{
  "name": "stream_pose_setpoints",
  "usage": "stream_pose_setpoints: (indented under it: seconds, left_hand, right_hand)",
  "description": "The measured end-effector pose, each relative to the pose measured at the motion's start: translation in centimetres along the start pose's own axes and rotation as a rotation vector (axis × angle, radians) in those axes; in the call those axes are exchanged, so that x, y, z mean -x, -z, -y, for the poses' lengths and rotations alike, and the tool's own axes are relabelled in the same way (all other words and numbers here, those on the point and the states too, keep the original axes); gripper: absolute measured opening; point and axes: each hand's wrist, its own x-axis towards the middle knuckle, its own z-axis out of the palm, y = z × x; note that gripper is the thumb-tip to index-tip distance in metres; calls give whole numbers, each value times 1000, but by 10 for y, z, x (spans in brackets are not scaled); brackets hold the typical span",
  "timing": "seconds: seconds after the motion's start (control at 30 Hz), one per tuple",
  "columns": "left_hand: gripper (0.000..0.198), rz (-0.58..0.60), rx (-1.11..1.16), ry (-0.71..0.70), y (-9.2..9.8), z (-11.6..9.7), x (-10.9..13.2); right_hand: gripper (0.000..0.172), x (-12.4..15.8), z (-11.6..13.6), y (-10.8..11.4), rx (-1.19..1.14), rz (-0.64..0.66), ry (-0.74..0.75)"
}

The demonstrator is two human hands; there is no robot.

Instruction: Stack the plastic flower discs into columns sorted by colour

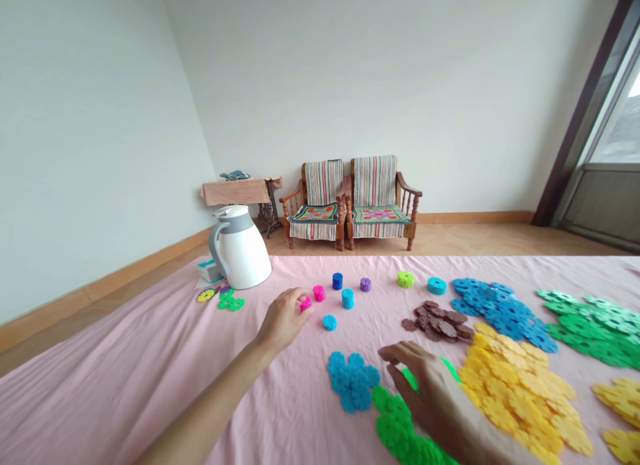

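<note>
My left hand (285,318) reaches forward over the pink cloth (150,371) and pinches a small pink stack of snowflake discs (305,303). Beside it stands another pink stack (319,293), with a dark blue stack (337,281), a light blue stack (348,298) and a purple stack (365,284) close by. A low blue stack (329,323) lies nearer me. My right hand (435,395) rests with curled fingers on the bright green disc pile (400,425), next to a flat blue cluster (353,379). What its fingers hold is hidden.
Loose piles lie to the right: brown (440,320), blue (505,311), yellow (520,391), green (595,325). A lime stack (405,279) and a cyan ring stack (437,285) sit further back. A white jug (240,248) stands at left. Two wooden chairs (350,201) line the wall.
</note>
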Motion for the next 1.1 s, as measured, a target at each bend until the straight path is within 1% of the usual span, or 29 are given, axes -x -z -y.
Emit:
stream_pose_setpoints:
  seconds: [0.1,0.2,0.3,0.43,0.53,0.6,0.73,0.83,0.93,1.03,1.1]
  left_hand:
    - [7,126,27,-56,5,-10,35]
    - [10,196,38,-41,9,-13,66]
    - [10,187,74,-15,9,-9,83]
    - [11,174,117,0,8,-3,84]
    - [12,183,145,-4,8,0,81]
    - [12,186,159,-10,8,0,80]
    - [11,183,176,-17,8,3,80]
    - [11,186,185,-11,7,5,80]
    - [10,185,199,-6,5,7,79]
    - [10,186,215,-6,5,7,79]
    - [10,190,224,-7,6,7,79]
  right_hand:
    - [23,-1,3,3,24,59,-18]
    - [21,-1,4,2,26,96,-12]
    - [22,-1,10,0,-3,117,18]
    - [26,-3,28,2,-2,184,68]
    - [20,-5,40,3,53,242,65]
    - [15,-5,44,1,98,265,63]
    - [16,-2,44,-6,127,261,56]
    - [16,-2,44,-8,-1,219,-15]
    - [16,-16,41,-5,-187,193,-139]
    - [13,-45,32,-7,-250,180,-228]
    - [10,-67,24,-16,-268,160,-311]
